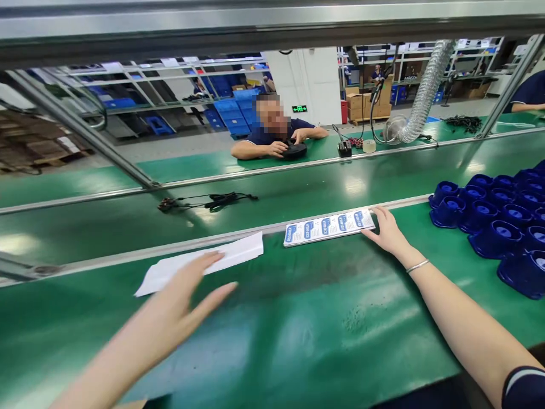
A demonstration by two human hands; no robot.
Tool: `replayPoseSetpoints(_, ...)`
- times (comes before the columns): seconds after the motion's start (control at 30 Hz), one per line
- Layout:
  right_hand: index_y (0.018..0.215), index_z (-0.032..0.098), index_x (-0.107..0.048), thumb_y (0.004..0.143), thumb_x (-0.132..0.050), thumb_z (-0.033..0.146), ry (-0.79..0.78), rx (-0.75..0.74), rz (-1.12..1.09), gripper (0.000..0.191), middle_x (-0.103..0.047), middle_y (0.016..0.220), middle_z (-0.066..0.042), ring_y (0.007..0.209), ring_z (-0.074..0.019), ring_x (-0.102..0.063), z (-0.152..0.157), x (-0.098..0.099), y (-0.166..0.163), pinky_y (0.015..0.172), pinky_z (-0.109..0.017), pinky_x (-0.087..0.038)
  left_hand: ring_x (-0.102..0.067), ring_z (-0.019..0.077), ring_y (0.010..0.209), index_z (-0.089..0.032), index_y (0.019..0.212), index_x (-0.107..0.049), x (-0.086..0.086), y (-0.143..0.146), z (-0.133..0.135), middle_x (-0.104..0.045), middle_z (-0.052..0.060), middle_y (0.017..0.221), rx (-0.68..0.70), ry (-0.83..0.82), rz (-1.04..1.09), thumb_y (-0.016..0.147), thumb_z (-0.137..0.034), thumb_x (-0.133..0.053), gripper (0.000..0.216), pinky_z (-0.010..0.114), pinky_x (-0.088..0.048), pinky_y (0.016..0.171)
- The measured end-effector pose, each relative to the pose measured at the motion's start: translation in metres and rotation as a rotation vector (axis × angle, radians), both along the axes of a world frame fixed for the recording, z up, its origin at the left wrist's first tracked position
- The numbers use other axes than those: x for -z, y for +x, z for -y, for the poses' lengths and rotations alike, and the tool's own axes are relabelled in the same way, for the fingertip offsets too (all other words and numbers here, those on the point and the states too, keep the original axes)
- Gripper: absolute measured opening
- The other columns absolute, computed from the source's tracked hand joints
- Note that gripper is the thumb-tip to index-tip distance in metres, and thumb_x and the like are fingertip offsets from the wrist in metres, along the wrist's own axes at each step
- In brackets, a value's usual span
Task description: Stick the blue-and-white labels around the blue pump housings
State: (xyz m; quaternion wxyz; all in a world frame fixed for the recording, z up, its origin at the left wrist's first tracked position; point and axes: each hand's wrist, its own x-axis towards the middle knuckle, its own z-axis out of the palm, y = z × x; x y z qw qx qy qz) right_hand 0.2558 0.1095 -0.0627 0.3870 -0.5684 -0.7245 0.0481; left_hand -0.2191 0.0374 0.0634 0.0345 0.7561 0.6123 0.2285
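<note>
My left grip (181,307) is blurred, its thumb and fingers spread above the white paper (238,250), covering part of the sheet's near edge; I cannot tell whether my fingertips touch it. My right grip (389,233) reaches the right end of the label stack (327,226), thumb and fingers parted around that end and hiding its corner, and I cannot tell whether they press on it. Both my forearms run out of view, and the blue plastic parts (498,230) on my right are cut off by the edge. Across from me a person's hands (279,149) cover much of a black object (296,150) that I can't make out. Each printed label carries a blue panel with white lettering, too small and too sideways for me to read surely. The stack lies flat on the green tabletop (289,318), just beside the metal rail (272,227), between my two hands. Its long axis runs left to right, the right end slightly farther from me; the paper slants the same way.
</note>
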Motion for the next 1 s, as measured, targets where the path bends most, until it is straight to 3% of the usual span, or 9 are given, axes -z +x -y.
replayPoseSetpoints(0.13, 0.142, 0.019, -0.043, 0.088, -0.076, 0.038, -0.019, -0.054, -0.027, 0.066, -0.054, 0.138, -0.018, 0.131, -0.0333, -0.051, -0.004, 0.008, 0.011, 0.112, -0.052, -0.042, -0.041, 0.0307, 0.146, -0.035, 0.144, -0.05, 0.043, 0.098, -0.067, -0.047, 0.004, 0.157, 0.312, -0.151, -0.034, 0.078, -0.064, -0.06, 0.073, 0.046, -0.033, 0.123)
replayPoseSetpoints(0.23, 0.143, 0.019, -0.044, 0.084, -0.082, 0.034, -0.029, -0.097, -0.023, 0.071, -0.055, 0.141, -0.016, 0.132, -0.0312, -0.052, -0.006, 0.007, 0.009, 0.113, -0.048, -0.042, -0.035, 0.0302, 0.15, -0.028, 0.143, -0.051, 0.07, 0.151, -0.102, -0.044, 0.009, 0.159, 0.399, -0.19, -0.049, 0.081, -0.058, -0.063, 0.07, 0.048, -0.029, 0.124)
replayPoseSetpoints(0.33, 0.144, 0.018, -0.044, 0.083, -0.084, 0.033, -0.045, -0.115, -0.023, 0.075, -0.054, 0.143, -0.016, 0.132, -0.0316, -0.051, -0.006, 0.006, 0.005, 0.113, -0.048, -0.042, -0.035, 0.0308, 0.149, -0.026, 0.135, -0.056, 0.084, 0.18, -0.125, -0.047, 0.009, 0.157, 0.443, -0.212, -0.051, 0.081, -0.055, -0.067, 0.062, 0.048, -0.03, 0.123)
replayPoseSetpoints(0.5, 0.142, 0.02, -0.047, 0.085, -0.082, 0.031, -0.079, -0.119, -0.048, 0.068, -0.052, 0.145, -0.016, 0.135, -0.0316, -0.049, -0.006, 0.006, 0.004, 0.115, -0.049, -0.04, -0.055, 0.0346, 0.131, -0.028, 0.106, -0.064, 0.091, 0.199, -0.147, -0.059, 0.009, 0.144, 0.419, -0.254, -0.028, 0.079, -0.056, -0.071, 0.04, 0.048, -0.047, 0.107)
replayPoseSetpoints(0.6, 0.141, 0.019, -0.048, 0.088, -0.08, 0.03, -0.098, -0.114, -0.066, 0.063, -0.053, 0.144, -0.015, 0.134, -0.0305, -0.05, -0.007, 0.006, 0.004, 0.114, -0.049, -0.041, -0.059, 0.0334, 0.125, -0.028, 0.096, -0.063, 0.09, 0.2, -0.153, -0.062, 0.007, 0.14, 0.39, -0.267, -0.007, 0.079, -0.054, -0.071, 0.032, 0.047, -0.048, 0.104)
replayPoseSetpoints(1.0, 0.136, 0.02, -0.052, 0.09, -0.077, 0.031, -0.12, -0.107, -0.117, 0.054, -0.054, 0.142, -0.013, 0.133, -0.0305, -0.05, -0.006, 0.005, 0.003, 0.112, -0.05, -0.041, -0.061, 0.0313, 0.123, -0.025, 0.096, -0.072, 0.076, 0.195, -0.163, -0.066, 0.009, 0.135, 0.422, -0.324, -0.017, 0.084, -0.062, -0.062, 0.041, 0.045, -0.048, 0.106)
